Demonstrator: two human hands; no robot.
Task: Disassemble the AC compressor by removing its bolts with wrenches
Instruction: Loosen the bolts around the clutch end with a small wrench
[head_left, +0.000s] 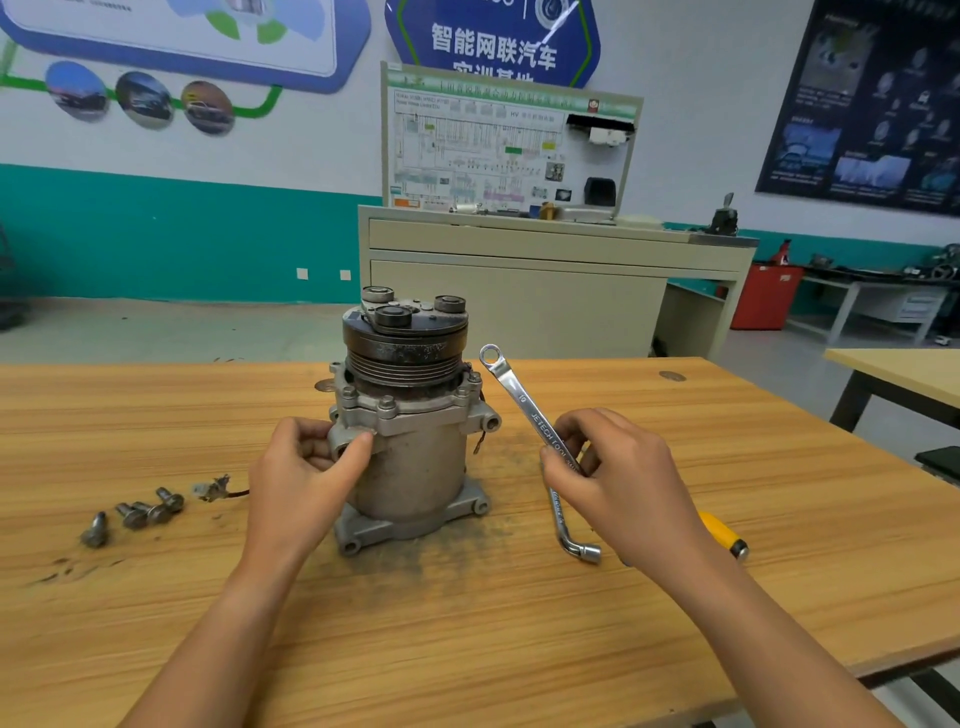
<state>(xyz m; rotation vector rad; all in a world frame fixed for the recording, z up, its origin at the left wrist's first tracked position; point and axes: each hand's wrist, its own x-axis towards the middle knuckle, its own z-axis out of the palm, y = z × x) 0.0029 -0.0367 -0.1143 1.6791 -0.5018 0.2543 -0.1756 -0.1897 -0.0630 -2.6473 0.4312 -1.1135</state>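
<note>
The grey AC compressor (415, 467) stands upright on the wooden table (727, 457), its black pulley on top. Bolts (387, 402) still sit in its upper flange. My left hand (306, 467) grips a mounting ear on the compressor's left side. My right hand (618, 473) holds a silver ring wrench (511, 387) by its lower end, to the right of the compressor, with the ring end raised in the air and apart from the body.
Several removed bolts (137, 514) and a small wired connector (213, 488) lie on the table at the left. An L-shaped socket wrench (569, 535) lies under my right hand, with a yellow-handled tool (722, 532) behind my wrist. Dark grime surrounds the compressor's base.
</note>
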